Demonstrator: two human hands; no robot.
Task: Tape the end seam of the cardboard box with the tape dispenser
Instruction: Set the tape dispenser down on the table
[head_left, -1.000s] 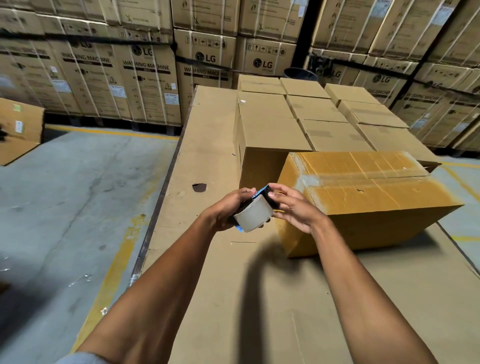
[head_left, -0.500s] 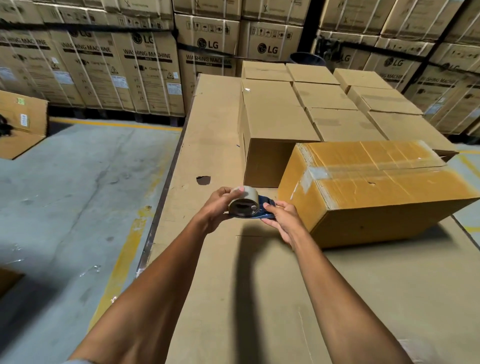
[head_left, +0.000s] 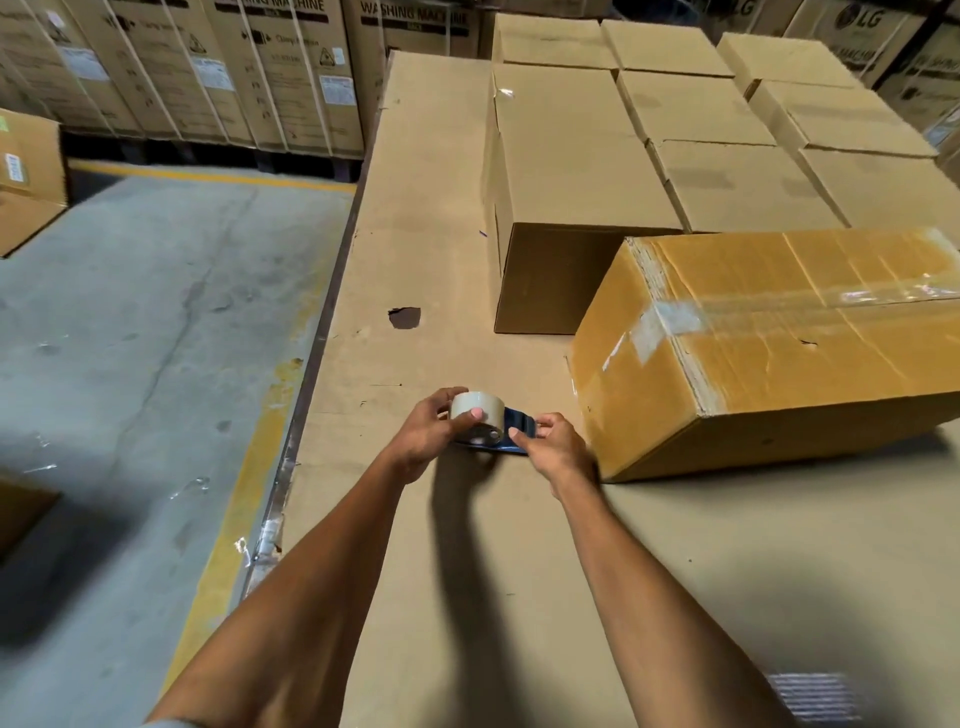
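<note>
A yellowish cardboard box lies on its side on the cardboard-covered work surface, with clear tape along its top seam and its end face turned toward me. Just left of that end face is a blue tape dispenser carrying a pale roll of tape. My left hand grips the roll from the left. My right hand holds the dispenser's blue body from the right, close to the box's lower corner. The dispenser is low, at or near the surface, apart from the box.
Several plain brown boxes stand in rows behind the yellowish one. A dark hole marks the surface to the left. The surface's left edge drops to a concrete floor with a yellow line. Stacked washing machine cartons line the back.
Both hands have lowered the dispenser from chest height down toward the surface and turned the roll flat. My view has tilted down and closer to the box.
</note>
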